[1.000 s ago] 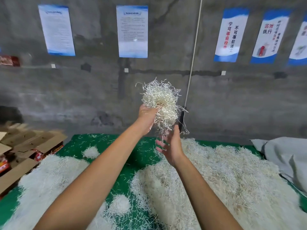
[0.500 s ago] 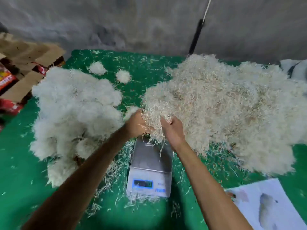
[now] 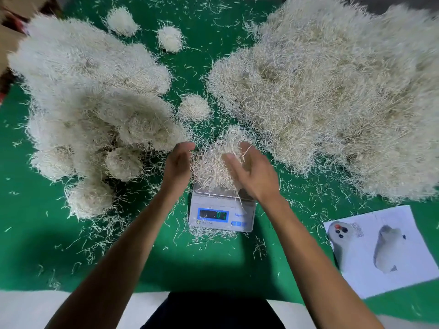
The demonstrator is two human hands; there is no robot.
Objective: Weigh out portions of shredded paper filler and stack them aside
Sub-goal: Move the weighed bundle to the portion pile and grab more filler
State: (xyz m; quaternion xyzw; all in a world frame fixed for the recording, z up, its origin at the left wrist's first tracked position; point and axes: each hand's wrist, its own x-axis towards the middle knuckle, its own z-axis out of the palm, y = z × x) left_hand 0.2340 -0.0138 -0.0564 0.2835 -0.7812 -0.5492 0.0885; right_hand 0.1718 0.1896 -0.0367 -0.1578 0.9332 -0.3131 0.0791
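Green tabletop [image 3: 166, 264] fills the view, littered w/ loose paper strands. Small digital scale [image 3: 221, 213] sits centre, display lit; digits too blurred to read. On its platform lies a clump of shredded paper filler [image 3: 212, 166], cupped from both sides. Left hand [image 3: 178, 162] is on the clump's left, fingers straight & together, palm against the filler. Right hand [image 3: 254, 172] is on the clump's right, fingers relaxed, only slightly bent, resting on the filler w/ a few strands over the fingertips. Neither hand is closed round it; both are flat-ish, pressing in.

Big loose heap of filler [image 3: 332, 96] spreads across the right & far side, its edge near the scale. On the left, stacked rounded portions [image 3: 95, 110] form a lumpy mound, approx. a dozen or more; exact count unclear. Three small tufts [image 3: 193, 108] lie apart on the green between the two masses, two of them at the far edge. White printed sheet [image 3: 380, 250] lies on the near right, well apart from the scale, showing two pale shapes. Cardboard [image 3: 9, 39] pokes in at far left.
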